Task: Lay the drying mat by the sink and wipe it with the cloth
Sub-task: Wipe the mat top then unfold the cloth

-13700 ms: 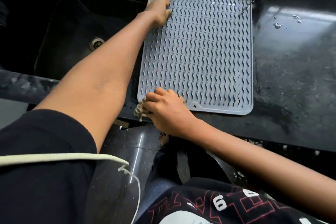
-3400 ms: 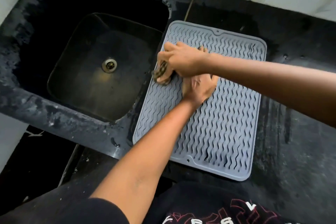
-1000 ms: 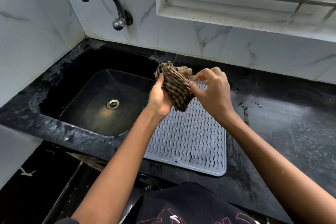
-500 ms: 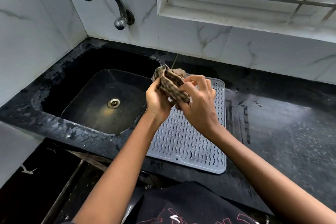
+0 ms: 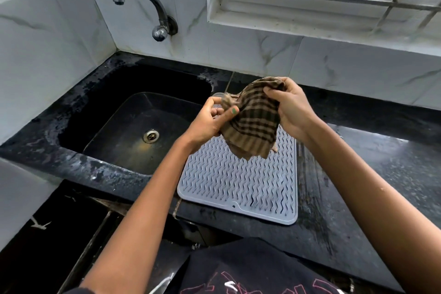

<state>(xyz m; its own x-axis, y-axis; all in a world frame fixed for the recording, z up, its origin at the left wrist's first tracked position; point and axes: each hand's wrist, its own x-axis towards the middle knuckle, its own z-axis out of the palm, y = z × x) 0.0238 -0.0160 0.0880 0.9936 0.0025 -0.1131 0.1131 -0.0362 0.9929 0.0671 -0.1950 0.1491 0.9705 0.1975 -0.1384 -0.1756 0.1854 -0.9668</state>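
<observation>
Over on the left, the black sink [image 5: 133,131] is sunk into the dark bench [image 5: 372,174], its metal drain [image 5: 150,136] showing at the bottom and the curved tap [image 5: 145,7] sticking out of the marble-tiled wall above it. Just to the right of the basin, the grey drying mat [image 5: 238,188] lies flat on the bench, its near edge close to the bench front. Above the mat's far half, both hands hold the brown checked cloth [image 5: 255,122] up in the air, clear of the mat. The left hand [image 5: 210,122] pinches the cloth's left edge, thumb and fingers curled onto the fabric. The right hand [image 5: 292,107] has its grip closed around the bunched top of the cloth, and the loose end hangs down between the hands.
</observation>
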